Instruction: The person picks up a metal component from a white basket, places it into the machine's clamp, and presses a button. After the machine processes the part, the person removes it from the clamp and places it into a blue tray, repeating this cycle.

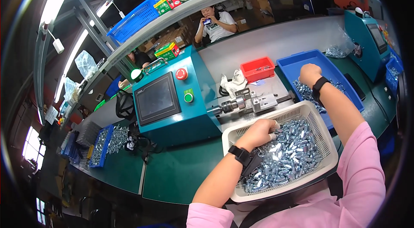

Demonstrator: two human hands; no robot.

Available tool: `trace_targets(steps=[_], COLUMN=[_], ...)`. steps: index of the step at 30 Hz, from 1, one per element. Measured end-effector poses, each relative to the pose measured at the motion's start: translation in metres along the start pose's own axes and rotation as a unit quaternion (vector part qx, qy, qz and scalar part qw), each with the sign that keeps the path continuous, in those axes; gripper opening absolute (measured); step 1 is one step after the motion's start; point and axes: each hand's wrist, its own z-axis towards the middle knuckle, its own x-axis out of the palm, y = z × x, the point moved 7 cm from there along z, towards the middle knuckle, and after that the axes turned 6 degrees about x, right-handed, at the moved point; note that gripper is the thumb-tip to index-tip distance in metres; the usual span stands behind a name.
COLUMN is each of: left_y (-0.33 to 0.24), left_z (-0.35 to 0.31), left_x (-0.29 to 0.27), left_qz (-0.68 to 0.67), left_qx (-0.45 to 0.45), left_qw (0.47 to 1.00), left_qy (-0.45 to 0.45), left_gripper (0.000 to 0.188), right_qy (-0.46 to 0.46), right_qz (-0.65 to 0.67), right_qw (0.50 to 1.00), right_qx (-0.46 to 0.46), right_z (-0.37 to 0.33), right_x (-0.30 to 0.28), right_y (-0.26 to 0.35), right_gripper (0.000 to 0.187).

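Metal parts (284, 159) heaped in white basket (289, 186), long axes pointed variously, left hand (260, 132) among them, curled right hand (310, 74) over blue tray (291, 65) beyond, grips cannot be told.

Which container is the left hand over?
The cream slotted basket, heaped with metal parts. The blue tray sits under the right hand; the small red bin has no hand over it.

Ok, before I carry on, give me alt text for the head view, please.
The left hand reaches into a cream basket of shiny metal parts, while the right hand, fingers curled, is at a blue tray holding more. Behind the basket, a teal machine with a dark screen stands on a green bench.
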Motion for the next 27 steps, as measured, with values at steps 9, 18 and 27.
trace_targets(steps=[9, 18, 27], left_y=[-0.001, -0.033, 0.017], left_z=[-0.006, 0.011, 0.029], left_x=[0.001, -0.077, -0.095], left_qz=[0.08, 0.321, 0.395], left_qx=[0.035, 0.009, -0.136], left_qw=[0.996, 0.93, 0.892], left_qy=[0.015, -0.18, -0.171], left_gripper=[0.024, 0.015, 0.013], right_qy=[0.154, 0.033, 0.015], right_qz=[0.474, 0.585, 0.569], right_qw=[0.859, 0.803, 0.811], right_qx=[-0.119, -0.112, -0.138], right_z=[-0.052, -0.039, -0.043], right_x=[0.0, 0.047, 0.031], right_y=[0.107, 0.091, 0.1], right_gripper=[0.036, 0.027, 0.024])
